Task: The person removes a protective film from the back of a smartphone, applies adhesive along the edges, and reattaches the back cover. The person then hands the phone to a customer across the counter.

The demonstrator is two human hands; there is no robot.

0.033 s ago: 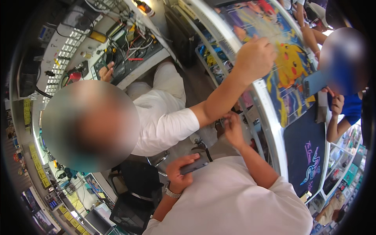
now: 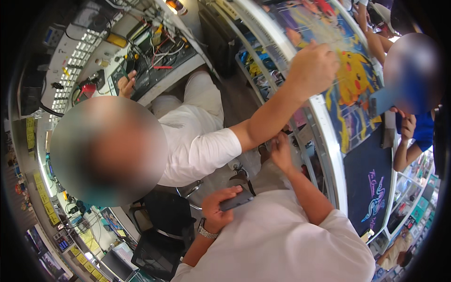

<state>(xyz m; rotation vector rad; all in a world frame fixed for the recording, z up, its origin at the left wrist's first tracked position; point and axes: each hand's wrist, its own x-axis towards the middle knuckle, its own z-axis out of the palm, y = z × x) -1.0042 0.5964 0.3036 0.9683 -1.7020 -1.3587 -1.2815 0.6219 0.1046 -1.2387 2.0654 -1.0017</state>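
In my left hand [image 2: 219, 209], which wears a metal-banded watch, a dark grey smartphone [image 2: 236, 201] lies in front of my white shirt. My thumb rests along its upper edge. My right hand [image 2: 282, 152] hangs beside the inner side of the glass counter [image 2: 324, 155], its fingers curled. What those fingers hold, if anything, cannot be made out. Just above, a seated co-worker's arm [image 2: 270, 120] stretches across to the counter, with a closed hand [image 2: 314, 69] over a mat with a yellow cartoon figure [image 2: 353, 77].
A workbench [image 2: 155, 91] with tools and wires stands at the far left, under the co-worker's other hand [image 2: 126, 84]. A black chair [image 2: 164, 221] is at my left. Across the counter, a person in blue holds a phone [image 2: 381, 101]. A black mat [image 2: 369, 188] covers its nearer end.
The co-worker's raised hand sits slightly farther right, and the counter has shifted a little right in view too. My left hand still holds the smartphone, now tilted slightly differently.
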